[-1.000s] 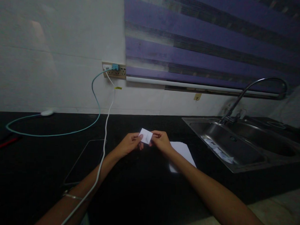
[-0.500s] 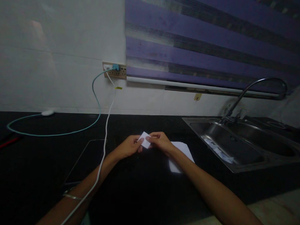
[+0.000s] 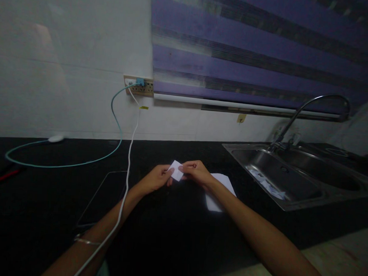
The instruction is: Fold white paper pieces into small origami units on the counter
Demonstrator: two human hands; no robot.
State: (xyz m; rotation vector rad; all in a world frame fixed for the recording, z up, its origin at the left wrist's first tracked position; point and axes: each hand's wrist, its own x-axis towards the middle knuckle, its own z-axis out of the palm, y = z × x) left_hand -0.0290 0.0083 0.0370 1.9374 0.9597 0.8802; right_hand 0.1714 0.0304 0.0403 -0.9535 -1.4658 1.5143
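A small folded white paper (image 3: 177, 170) is held between both hands just above the black countertop (image 3: 174, 234). My left hand (image 3: 157, 179) pinches its left edge with fingers closed. My right hand (image 3: 195, 172) pinches its right side, thumb and fingers pressed together on it. A larger white sheet (image 3: 220, 191) lies flat on the counter just right of my right wrist, partly hidden by my forearm.
A steel sink (image 3: 291, 178) with paper scraps inside and a curved tap (image 3: 311, 110) sits at right. A dark tablet (image 3: 105, 197) lies at left. A white cable (image 3: 129, 152) and a teal cable (image 3: 80, 162) run from a wall socket (image 3: 139, 86). Purple blinds hang above.
The paper was lowered slightly and looks smaller, folded over between the fingers; my right hand's fingers closed over its top edge. The view shifted a little.
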